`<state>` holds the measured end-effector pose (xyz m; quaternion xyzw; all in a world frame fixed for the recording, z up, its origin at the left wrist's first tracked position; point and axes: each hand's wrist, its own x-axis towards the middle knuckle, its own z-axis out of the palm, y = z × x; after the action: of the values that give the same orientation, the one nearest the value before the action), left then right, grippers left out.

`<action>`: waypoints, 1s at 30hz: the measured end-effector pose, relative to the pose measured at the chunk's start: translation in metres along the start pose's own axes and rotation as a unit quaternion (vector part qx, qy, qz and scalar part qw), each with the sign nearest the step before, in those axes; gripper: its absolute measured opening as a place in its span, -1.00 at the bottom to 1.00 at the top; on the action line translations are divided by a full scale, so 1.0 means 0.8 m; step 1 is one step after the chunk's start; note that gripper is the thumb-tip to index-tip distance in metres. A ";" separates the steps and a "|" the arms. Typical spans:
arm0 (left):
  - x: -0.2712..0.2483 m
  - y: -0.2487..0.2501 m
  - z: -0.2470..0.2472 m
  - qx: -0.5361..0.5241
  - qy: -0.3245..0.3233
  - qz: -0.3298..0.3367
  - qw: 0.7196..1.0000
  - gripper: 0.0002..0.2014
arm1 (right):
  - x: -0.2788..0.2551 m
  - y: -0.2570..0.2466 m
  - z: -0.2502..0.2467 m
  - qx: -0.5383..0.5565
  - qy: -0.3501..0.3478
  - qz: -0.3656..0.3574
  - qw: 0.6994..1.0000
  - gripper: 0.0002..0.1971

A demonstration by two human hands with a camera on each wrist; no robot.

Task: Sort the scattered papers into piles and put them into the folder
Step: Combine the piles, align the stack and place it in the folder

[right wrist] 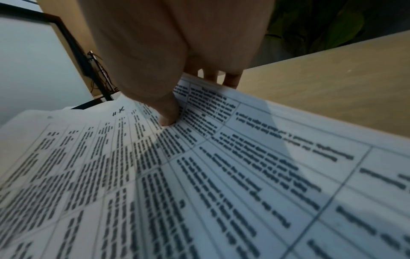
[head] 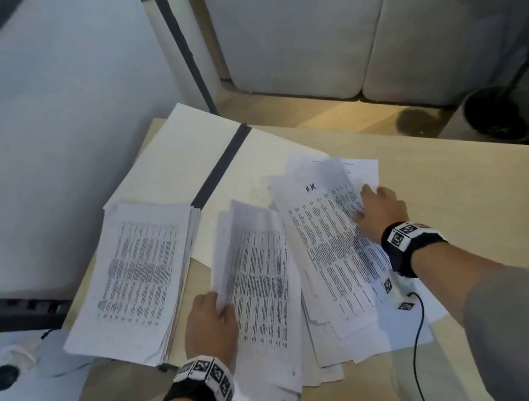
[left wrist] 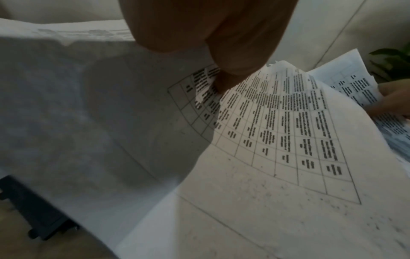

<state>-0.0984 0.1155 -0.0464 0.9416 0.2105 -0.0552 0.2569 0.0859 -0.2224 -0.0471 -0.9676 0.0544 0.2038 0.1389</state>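
Left hand: lower edge of a lifted printed sheet is pinched, middle pile.
Right hand: thumb and fingers are clamped on a table sheet atop the right pile.
Left stack: squared, overlapping the folder.
Open folder: laid flat at the desk's far-left corner.

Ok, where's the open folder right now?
In the head view the folder lies open at the table's far left corner, partly under the neat left stack, up-left of both hands.
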 end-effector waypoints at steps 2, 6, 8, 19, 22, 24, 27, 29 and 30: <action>-0.003 -0.002 -0.003 -0.047 -0.020 -0.026 0.998 -0.68 | -0.003 -0.001 0.007 0.005 0.004 0.001 1.000 -0.43; -0.002 -0.003 -0.003 -0.114 -0.093 -0.092 0.985 -0.23 | -0.008 -0.004 0.017 0.023 0.008 0.019 1.000 -0.42; 0.003 -0.004 0.004 -0.090 -0.108 -0.095 0.986 -0.47 | -0.013 -0.006 0.017 0.026 0.009 0.028 0.999 -0.44; 0.013 0.019 0.022 -0.004 -0.075 -0.141 0.987 -0.60 | -0.049 0.005 0.046 0.068 0.090 -0.025 0.993 -0.86; 0.014 0.028 0.019 -0.043 -0.075 -0.165 0.982 -0.57 | -0.047 0.032 0.058 0.060 0.103 -0.044 0.992 -0.88; 0.015 0.032 0.018 -0.076 -0.088 -0.184 0.976 -0.58 | -0.054 0.051 0.060 0.076 0.118 -0.045 0.989 -0.82; 0.017 0.039 0.013 -0.069 -0.109 -0.207 0.970 -0.81 | -0.071 0.086 0.057 0.123 0.144 -0.022 0.982 -0.66; 0.015 0.044 0.009 -0.063 -0.125 -0.188 0.972 -0.91 | -0.087 0.112 0.050 0.142 0.149 0.007 0.979 -0.78; 0.011 0.047 0.008 -0.060 -0.130 -0.168 0.975 -0.93 | -0.094 0.128 0.048 0.153 0.155 0.036 0.975 -0.88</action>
<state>-0.0743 0.0865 -0.0367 0.8606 0.3332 -0.2066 0.3251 -0.0139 -0.3055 -0.0755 -0.9520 0.1404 0.0458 0.2681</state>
